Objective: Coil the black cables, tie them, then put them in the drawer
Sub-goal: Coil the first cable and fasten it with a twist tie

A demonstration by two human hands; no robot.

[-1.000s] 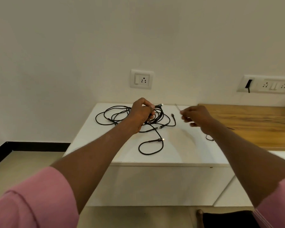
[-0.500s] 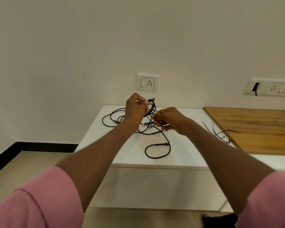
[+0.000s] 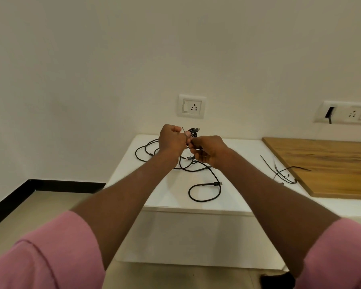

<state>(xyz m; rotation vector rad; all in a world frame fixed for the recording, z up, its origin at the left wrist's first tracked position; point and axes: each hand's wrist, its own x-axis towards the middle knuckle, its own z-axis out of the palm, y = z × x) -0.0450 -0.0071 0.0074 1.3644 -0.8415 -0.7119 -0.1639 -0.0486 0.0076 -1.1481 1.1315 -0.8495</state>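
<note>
My left hand (image 3: 171,140) is raised above the white cabinet top (image 3: 244,151) and shut on a small coiled black cable (image 3: 193,131) whose plug sticks out to the right. My right hand (image 3: 208,151) touches it from the right, fingers closed on a thin cable tie at the bundle; the tie's tip pokes up beside my left thumb. Loose black cables (image 3: 204,184) lie tangled on the cabinet under and behind both hands, partly hidden by them.
Several thin black cable ties (image 3: 283,174) lie at the cabinet's right edge by a wooden desktop (image 3: 325,163). Wall sockets (image 3: 192,106) sit behind the cabinet. A white drawer front (image 3: 196,236) shows below the top. A dark object (image 3: 277,280) lies on the floor.
My right hand came from the right, over by the cable ties, to meet my left hand at the coil. My left hand lifted the coil slightly.
</note>
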